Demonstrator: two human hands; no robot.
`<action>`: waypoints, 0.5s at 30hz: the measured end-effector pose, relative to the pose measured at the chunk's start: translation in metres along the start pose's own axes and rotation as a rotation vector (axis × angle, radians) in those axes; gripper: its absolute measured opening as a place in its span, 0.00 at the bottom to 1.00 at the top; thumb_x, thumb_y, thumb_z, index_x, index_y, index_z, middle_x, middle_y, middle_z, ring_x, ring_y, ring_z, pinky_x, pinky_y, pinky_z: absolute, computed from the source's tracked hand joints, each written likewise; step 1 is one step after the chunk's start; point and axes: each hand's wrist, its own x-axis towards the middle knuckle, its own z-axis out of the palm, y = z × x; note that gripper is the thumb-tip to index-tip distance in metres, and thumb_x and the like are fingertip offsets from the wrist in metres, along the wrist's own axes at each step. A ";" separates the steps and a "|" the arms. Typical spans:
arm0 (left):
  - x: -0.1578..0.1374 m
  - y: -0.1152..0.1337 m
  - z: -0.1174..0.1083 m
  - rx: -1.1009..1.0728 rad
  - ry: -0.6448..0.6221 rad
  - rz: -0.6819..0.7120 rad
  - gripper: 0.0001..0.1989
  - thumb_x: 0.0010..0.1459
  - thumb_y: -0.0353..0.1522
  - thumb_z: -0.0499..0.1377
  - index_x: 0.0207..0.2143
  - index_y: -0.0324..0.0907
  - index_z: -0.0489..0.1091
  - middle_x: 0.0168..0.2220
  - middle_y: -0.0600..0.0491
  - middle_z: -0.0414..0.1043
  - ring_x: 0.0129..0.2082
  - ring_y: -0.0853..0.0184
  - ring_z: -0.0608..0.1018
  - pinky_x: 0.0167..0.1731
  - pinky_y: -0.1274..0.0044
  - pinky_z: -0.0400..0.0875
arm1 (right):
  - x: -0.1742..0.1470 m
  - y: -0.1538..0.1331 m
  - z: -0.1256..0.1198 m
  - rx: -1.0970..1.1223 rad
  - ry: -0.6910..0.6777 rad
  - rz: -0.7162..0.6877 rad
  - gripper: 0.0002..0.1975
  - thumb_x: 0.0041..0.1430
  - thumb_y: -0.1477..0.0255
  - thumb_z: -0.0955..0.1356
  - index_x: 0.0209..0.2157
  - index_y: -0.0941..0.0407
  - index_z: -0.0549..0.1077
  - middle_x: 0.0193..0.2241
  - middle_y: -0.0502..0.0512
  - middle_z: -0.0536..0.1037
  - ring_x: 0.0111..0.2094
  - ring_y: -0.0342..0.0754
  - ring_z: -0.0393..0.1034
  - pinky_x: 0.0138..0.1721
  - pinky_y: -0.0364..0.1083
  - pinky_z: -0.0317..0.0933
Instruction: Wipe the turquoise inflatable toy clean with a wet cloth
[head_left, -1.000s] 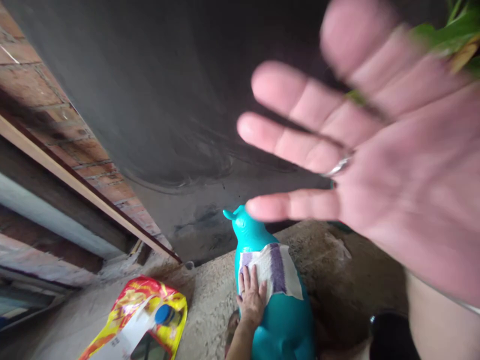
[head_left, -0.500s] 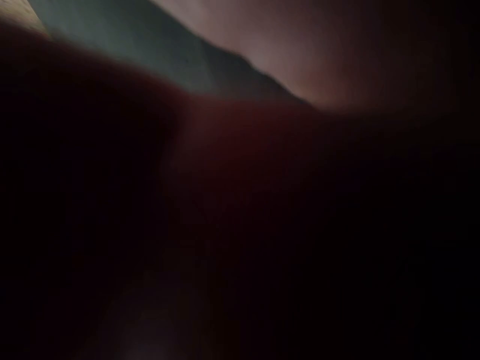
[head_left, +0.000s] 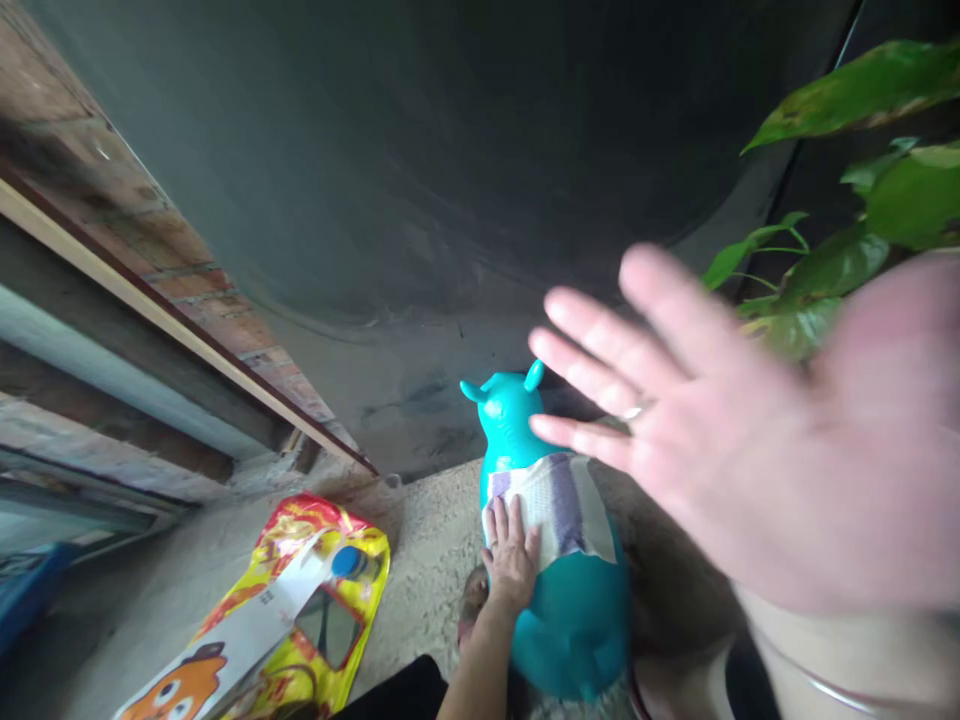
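Our turquoise animal toy [head_left: 570, 625] rests on the rough floor [head_left: 427, 535], its head toward the dark panel [head_left: 412, 200] and a striped cloth [head_left: 562, 505] over its back. Our left hand [head_left: 512, 555] lies flat on the cloth, fingers slightly apart and clamped on nothing; our right hand [head_left: 757, 440], close to the camera and blurred, has its grip spread wide with nothing in it. We judge that a sideways push from the left palm could slide the cloth off the smooth, rounded back, or rock the toy, since only one hand presses there. The right hand might also brush the leaves [head_left: 862, 95] if it swung outward. As for edges, the panel leaves us little room past the head; whether they touch, we cannot tell. To the left, a strip of bare floor separates the toy from the red-and-yellow bag [head_left: 322, 515], with the brick wall [head_left: 202, 285] beyond.
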 end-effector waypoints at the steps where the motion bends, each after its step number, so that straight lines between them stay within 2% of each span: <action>1: 0.004 -0.003 -0.002 -0.002 0.005 0.015 0.30 0.62 0.49 0.38 0.65 0.56 0.36 0.69 0.60 0.23 0.68 0.61 0.32 0.61 0.50 0.46 | 0.001 0.003 0.017 0.001 -0.041 0.027 0.27 0.65 0.57 0.59 0.62 0.53 0.53 0.61 0.60 0.58 0.58 0.55 0.58 0.55 0.61 0.57; 4: 0.006 0.000 0.008 -0.046 0.006 0.027 0.30 0.62 0.48 0.37 0.65 0.55 0.36 0.69 0.59 0.23 0.68 0.60 0.31 0.60 0.47 0.45 | -0.008 0.028 0.073 -0.109 -0.189 0.153 0.30 0.68 0.59 0.48 0.66 0.59 0.41 0.65 0.65 0.48 0.65 0.55 0.45 0.59 0.57 0.53; 5: 0.007 0.002 0.011 -0.062 0.007 0.024 0.30 0.62 0.48 0.36 0.65 0.54 0.36 0.69 0.59 0.24 0.68 0.60 0.32 0.60 0.47 0.45 | -0.014 0.040 0.092 -0.169 -0.240 0.196 0.32 0.67 0.59 0.48 0.65 0.65 0.42 0.65 0.69 0.46 0.65 0.57 0.41 0.60 0.57 0.52; 6: 0.008 0.003 0.014 -0.074 0.009 0.021 0.30 0.62 0.47 0.36 0.66 0.54 0.36 0.69 0.58 0.24 0.68 0.60 0.32 0.60 0.48 0.45 | -0.020 0.052 0.112 -0.248 -0.307 0.231 0.32 0.66 0.60 0.50 0.65 0.65 0.45 0.65 0.69 0.45 0.66 0.60 0.38 0.60 0.61 0.50; 9: 0.019 0.000 0.014 -0.092 0.020 0.011 0.30 0.62 0.47 0.37 0.66 0.53 0.36 0.69 0.59 0.24 0.68 0.60 0.32 0.61 0.49 0.45 | -0.028 0.076 0.163 -0.354 -0.402 0.206 0.30 0.64 0.62 0.56 0.65 0.59 0.48 0.66 0.62 0.42 0.66 0.63 0.34 0.60 0.67 0.43; 12: 0.031 -0.005 0.010 -0.088 0.025 0.001 0.31 0.63 0.46 0.37 0.66 0.52 0.36 0.69 0.58 0.23 0.68 0.61 0.32 0.61 0.49 0.46 | -0.015 0.079 0.189 -0.423 -0.408 0.156 0.32 0.65 0.61 0.56 0.66 0.56 0.42 0.67 0.57 0.36 0.66 0.61 0.31 0.61 0.67 0.39; 15: 0.038 -0.005 0.008 -0.078 0.043 -0.002 0.30 0.63 0.45 0.37 0.66 0.51 0.36 0.69 0.57 0.24 0.68 0.61 0.33 0.61 0.50 0.46 | 0.001 0.074 0.192 -0.485 -0.410 0.133 0.32 0.65 0.61 0.55 0.66 0.56 0.40 0.67 0.56 0.35 0.66 0.60 0.31 0.61 0.66 0.41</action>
